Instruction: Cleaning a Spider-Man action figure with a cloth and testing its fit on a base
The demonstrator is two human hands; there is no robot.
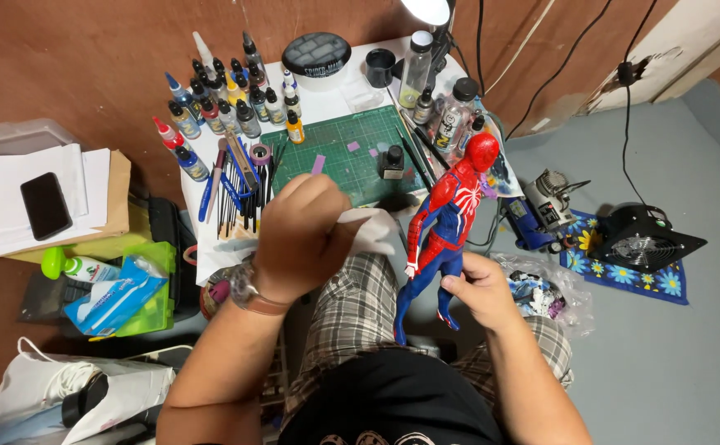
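My right hand (482, 290) grips a red and blue superhero figure (450, 216) by its thighs, holding it upright over my lap. The figure's red head points toward the small white table (327, 103). My left hand (306, 235) is closed around a white tissue (379, 227), just left of the figure and above my checked shorts. A watch sits on my left wrist. The tissue's end reaches toward the figure's arm; I cannot tell if they touch.
A green cutting mat (347, 152), several paint dropper bottles (228, 103), brushes and tools (240, 189), and a black ink pot (392, 161) cover the table. A phone (45, 204) lies on papers at left, above a wipes pack (112, 298). A compressor (548, 202) and black fan (644, 239) stand on the floor at right.
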